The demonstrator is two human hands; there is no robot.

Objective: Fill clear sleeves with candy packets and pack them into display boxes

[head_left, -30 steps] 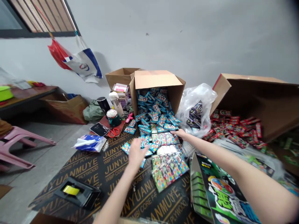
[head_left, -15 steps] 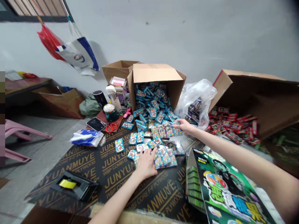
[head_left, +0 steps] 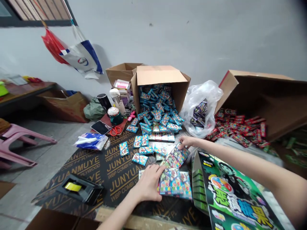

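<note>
My right hand [head_left: 188, 142] pinches the upper end of a printed strip of joined candy packets [head_left: 176, 157], which slants down toward my other hand. Closed over the left side of a stack of similar packet strips [head_left: 171, 181] is my left hand [head_left: 151, 182], low on the black plywood board [head_left: 122, 172]. The strip's lower end lies close to its fingertips. Several loose blue candy packets [head_left: 139, 159] lie just beyond, and a longer packet row [head_left: 162, 137] is behind them. A green printed display box [head_left: 235, 191] stands to the right, packets showing inside it.
An open carton [head_left: 161, 75] spills blue packets at the back. Beside it are a clear plastic bag [head_left: 203, 92] and a carton [head_left: 266, 86] with red packets. A tape dispenser [head_left: 80, 189], red scissors [head_left: 115, 130], a phone [head_left: 100, 127] and a tissue pack [head_left: 92, 141] lie left.
The strip in my right hand has swung from nearly level to slanting and come nearer. My left hand and the stack have shifted toward the board's front edge.
</note>
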